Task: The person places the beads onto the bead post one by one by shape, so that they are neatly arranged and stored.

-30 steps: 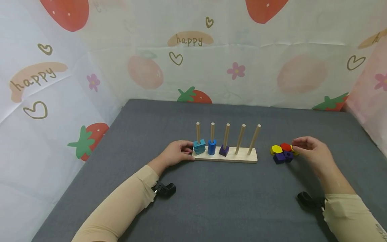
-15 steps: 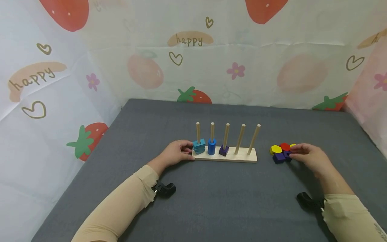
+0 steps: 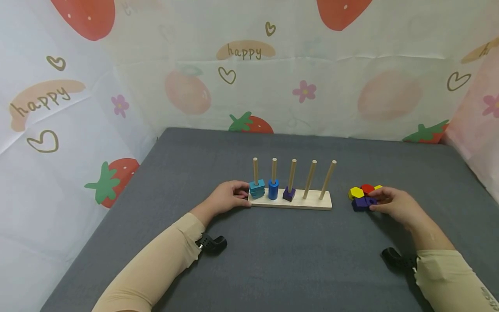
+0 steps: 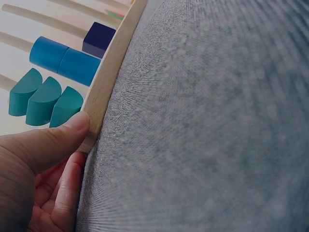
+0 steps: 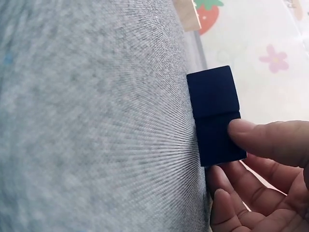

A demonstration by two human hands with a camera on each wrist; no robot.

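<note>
A wooden peg board (image 3: pixel 290 205) with several upright dowels stands mid-table. At its left end my left hand (image 3: pixel 226 198) grips the base, thumb (image 4: pixel 75 123) on the edge and fingers curled beside it. Three teal half-round blocks (image 4: pixel 43 99) fill the first peg, blue cylinders (image 4: pixel 65 60) the second, and one purple block (image 3: pixel 289 194) the third. To the right, my right hand (image 3: pixel 398 208) pinches a dark purple block (image 5: pixel 217 137) with a hole, thumb on its face and fingertips behind it. A second purple block (image 3: pixel 359 204) sits right against it.
Behind the purple blocks lie a red hexagonal block (image 3: pixel 367 189) and a yellow hexagonal block (image 3: pixel 355 193); another yellow piece (image 3: pixel 378 187) shows partly behind my fingers. Grey cloth (image 3: pixel 296 260) covers the table. A printed curtain (image 3: pixel 249 95) closes off the back and sides.
My right hand has come down and left from the yellow piece to the near purple block, which now sits against the other purple one. The left hand and peg board stay put.
</note>
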